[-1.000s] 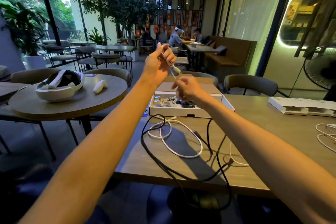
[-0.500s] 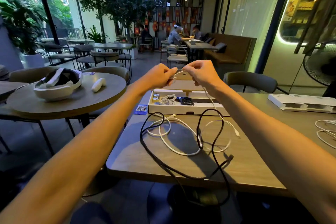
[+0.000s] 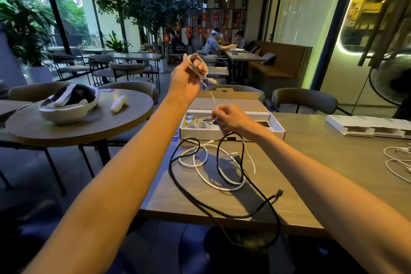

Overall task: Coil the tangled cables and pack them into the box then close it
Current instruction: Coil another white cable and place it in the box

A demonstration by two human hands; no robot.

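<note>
The left hand is raised above the far side of the table, its fingers curled through a small coil of the thin white cable. The right hand, lower and just over the open box, pinches the free run of that same cable between thumb and fingertips. To wind well, the right hand should feed the strand under light tension and let it slide through the pinch, while the left lays each turn beside the last at the same width, so the coil comes out flat enough to pack. The loose tail drops from the right hand toward the table and appears to pass an upstanding loop of the black cable. I judge it could snag there and drag the black one along, so it is worth lifting it clear first. A thicker white cable lies uncoiled on the table, crossing the black one. The box holds another coiled white cable and some small round items, with its lid folded back. A headset and a controller sit on the round table to the left. More white cables lie at the right edge.
</note>
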